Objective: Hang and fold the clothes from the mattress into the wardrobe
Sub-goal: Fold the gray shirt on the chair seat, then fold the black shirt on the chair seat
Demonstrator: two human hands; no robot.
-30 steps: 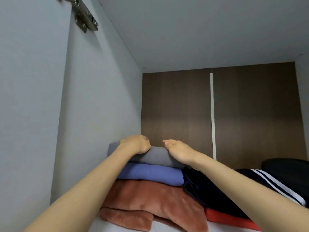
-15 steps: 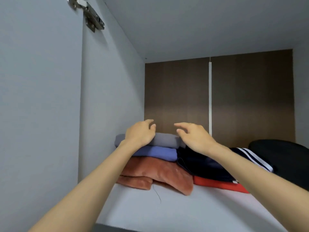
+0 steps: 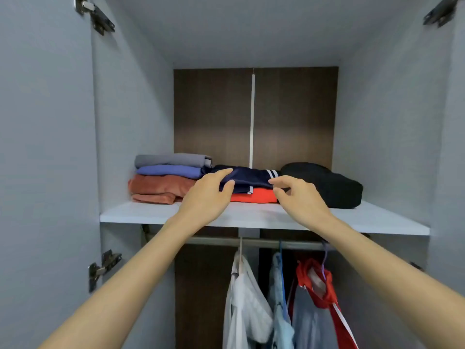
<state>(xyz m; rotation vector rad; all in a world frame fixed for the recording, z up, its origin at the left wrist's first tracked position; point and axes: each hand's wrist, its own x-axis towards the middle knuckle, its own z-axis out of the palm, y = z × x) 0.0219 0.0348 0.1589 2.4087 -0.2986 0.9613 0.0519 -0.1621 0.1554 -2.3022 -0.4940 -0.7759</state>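
**Q:** Where is the garment being handled?

**A:** At the centre of the frame, on the wardrobe's upper shelf (image 3: 251,219). A folded navy striped garment (image 3: 249,175) lies on top of a folded red garment (image 3: 254,196).

**Q:** And the hands?

**A:** They are apart, one at each front corner. The left hand (image 3: 208,195) pinches the navy fabric's left edge, fingers over and thumb under. The right hand (image 3: 299,197) has bent fingers at the right edge. I cannot tell whether it grips or only touches.

**Q:** What surrounds it?

**A:** Left of centre, right up against it, is a stack: a grey folded garment (image 3: 171,159) on a blue folded garment (image 3: 168,171) on a rust-orange folded garment (image 3: 158,188). Right of centre, just beside it, sits a black bundle (image 3: 324,182). Lower in the frame, under the shelf, a rail (image 3: 216,240) carries a white shirt (image 3: 244,306), a pale blue garment (image 3: 280,311) and a red hanging garment (image 3: 317,285).

**Q:** How should this step go?

**A:** My judgement is that the fold is being squared on its pile. Move both corners together and level, so the layers line up. Avoid dragging the red piece beneath or nudging the left stack. The fabric looks smooth and may slide, so press it flat before letting go.
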